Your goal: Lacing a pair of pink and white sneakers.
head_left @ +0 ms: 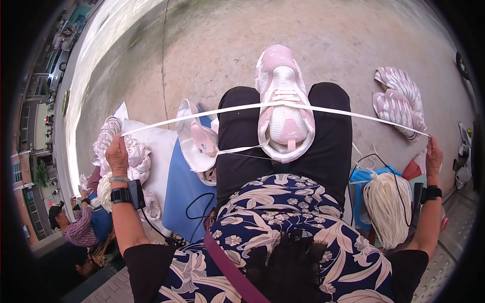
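A pink and white sneaker (278,58) rests between my knees, toe pointing away from me. Across its upper runs a white shoelace (212,112), pulled out nearly straight to both sides; a few rows of lacing show above the tongue. At the far left, my left hand (117,155) is closed on one end of the lace. My right hand (434,155) pinches the other end at the far right. Left of my thigh lies another pink and white shoe (188,121), and a thin white lace strand runs from near it to the sneaker's collar.
To the right, a bundle of white laces (388,209) lies over a blue tray (359,175). Beyond it are stacked pink and white shoe uppers (401,103). More pieces (135,159) pile up at left, beside a blue sheet (174,194). Another person (83,227) sits at far left.
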The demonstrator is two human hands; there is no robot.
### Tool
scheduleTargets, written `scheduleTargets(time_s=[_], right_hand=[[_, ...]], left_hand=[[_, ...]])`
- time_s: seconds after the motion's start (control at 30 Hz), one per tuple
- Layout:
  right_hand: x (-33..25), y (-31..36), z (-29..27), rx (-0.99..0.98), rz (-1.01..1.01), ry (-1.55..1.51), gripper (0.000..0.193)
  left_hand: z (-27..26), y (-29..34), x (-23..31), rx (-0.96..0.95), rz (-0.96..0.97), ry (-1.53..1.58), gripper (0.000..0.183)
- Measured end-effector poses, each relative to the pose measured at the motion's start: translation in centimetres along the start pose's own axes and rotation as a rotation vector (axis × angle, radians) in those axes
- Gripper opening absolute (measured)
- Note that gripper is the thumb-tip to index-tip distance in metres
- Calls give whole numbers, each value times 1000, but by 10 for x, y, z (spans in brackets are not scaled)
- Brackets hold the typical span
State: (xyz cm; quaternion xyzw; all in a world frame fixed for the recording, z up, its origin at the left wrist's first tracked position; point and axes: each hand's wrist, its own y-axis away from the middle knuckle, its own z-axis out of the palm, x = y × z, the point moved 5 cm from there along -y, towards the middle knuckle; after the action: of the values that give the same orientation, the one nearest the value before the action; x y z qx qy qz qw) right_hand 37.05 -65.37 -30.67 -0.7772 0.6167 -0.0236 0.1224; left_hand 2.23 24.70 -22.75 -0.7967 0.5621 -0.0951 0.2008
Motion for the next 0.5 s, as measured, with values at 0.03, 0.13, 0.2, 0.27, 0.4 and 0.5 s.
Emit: scheduleTargets(time_s=[0.03,0.13,0.2,0.27,0.4,0.5], right_hand=[[8,-2,-4,51,50,-33,22],[13,1,10,13,257,-299,23],[12,18,39,-44,520,-600,28],[-59,28,65,-292,606,-771,30],[-259,49,47,-781,616,-1371,31],[-345,47,31,-1007,471,-1555,25]], left_hand=[[-2,1,-11,1,2,-3,15],[-7,0,-28,74,-108,29,19],[17,1,-10,-93,-338,286,23],[36,12,44,-405,-686,693,30],[49,21,200,-963,-749,1280,29],[55,13,276,-1180,-600,1496,26]])
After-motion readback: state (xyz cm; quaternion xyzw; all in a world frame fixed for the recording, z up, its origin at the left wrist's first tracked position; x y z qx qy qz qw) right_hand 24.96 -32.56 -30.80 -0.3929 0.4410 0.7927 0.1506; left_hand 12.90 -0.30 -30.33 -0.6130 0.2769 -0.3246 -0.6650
